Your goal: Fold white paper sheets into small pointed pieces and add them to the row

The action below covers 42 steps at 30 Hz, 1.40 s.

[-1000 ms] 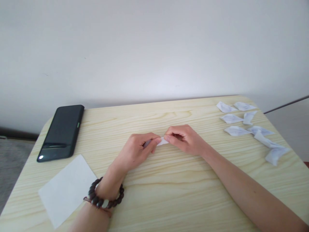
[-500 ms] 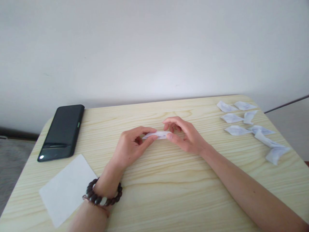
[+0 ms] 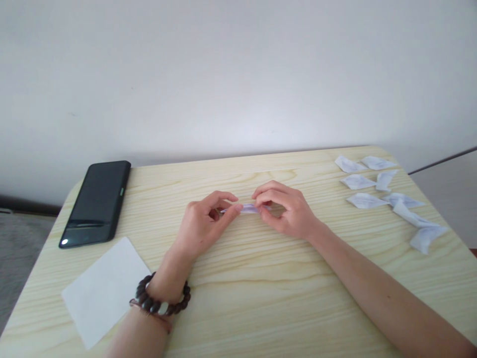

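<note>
A small strip of folded white paper (image 3: 249, 209) is held level between my two hands, just above the middle of the table. My left hand (image 3: 206, 221), with a dark beaded bracelet (image 3: 162, 304) at the wrist, pinches its left end between thumb and fingers. At the other end, my right hand (image 3: 285, 209) grips the paper with bent fingers and thumb. The fingers hide both ends of the strip in part.
A black phone (image 3: 96, 201) lies at the table's back left. Nearer me is a white paper sheet (image 3: 106, 291). Several folded white paper pieces (image 3: 367, 200) lie along the right side. A pale wall (image 3: 238, 79) rises behind the wooden table (image 3: 268, 308).
My right fingers have come down and closed on the right end of the folded paper. The strip has turned, looks narrower, and shows a more purplish face. My left index finger has lifted slightly.
</note>
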{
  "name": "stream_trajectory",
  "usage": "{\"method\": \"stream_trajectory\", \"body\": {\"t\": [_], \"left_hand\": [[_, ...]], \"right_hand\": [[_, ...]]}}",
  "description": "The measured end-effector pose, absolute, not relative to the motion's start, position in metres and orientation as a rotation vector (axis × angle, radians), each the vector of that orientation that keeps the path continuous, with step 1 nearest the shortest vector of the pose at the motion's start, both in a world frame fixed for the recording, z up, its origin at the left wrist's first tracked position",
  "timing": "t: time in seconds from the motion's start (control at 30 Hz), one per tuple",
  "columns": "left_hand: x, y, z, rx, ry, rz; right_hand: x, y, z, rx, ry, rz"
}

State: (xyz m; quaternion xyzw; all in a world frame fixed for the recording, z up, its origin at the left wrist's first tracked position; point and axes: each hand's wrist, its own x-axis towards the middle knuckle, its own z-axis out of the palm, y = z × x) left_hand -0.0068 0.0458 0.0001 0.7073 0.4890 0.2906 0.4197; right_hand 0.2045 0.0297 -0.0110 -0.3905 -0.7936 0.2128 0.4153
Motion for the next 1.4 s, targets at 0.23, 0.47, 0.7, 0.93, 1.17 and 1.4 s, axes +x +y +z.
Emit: {"method": "stream_trajectory", "body": {"t": [0.23, 0.47, 0.7, 0.93, 1.17, 1.4], "left_hand": [[-0.0061, 0.0458, 0.0006, 1.813, 1.219, 0.748], [-0.0035, 0.0452, -0.0005, 1.804, 1.265, 0.791], [-0.0039, 0.0448, 0.0019, 1.83, 1.278, 0.774], [-0.0068, 0.0448, 0.0025, 1.891, 1.205, 0.735], [-0.0069, 0.0446, 0.0015, 1.904, 1.177, 0.735], [-0.0051, 0.0429, 0.002, 2.071, 1.162, 0.767]], "right_hand": [[0.2023, 0.0281, -0.0124, -1.001, -2.077, 0.407], [0.2023, 0.0278, -0.0136, -0.952, -2.092, 0.331], [0.2035, 0.0282, -0.015, -0.962, -2.141, 0.302], [0.2017, 0.027, -0.0108, -1.048, -2.072, 0.347], [0.2007, 0.0265, -0.0113, -1.112, -2.038, 0.364], [0.201, 0.0286, -0.0134, -1.064, -2.159, 0.263]]}}
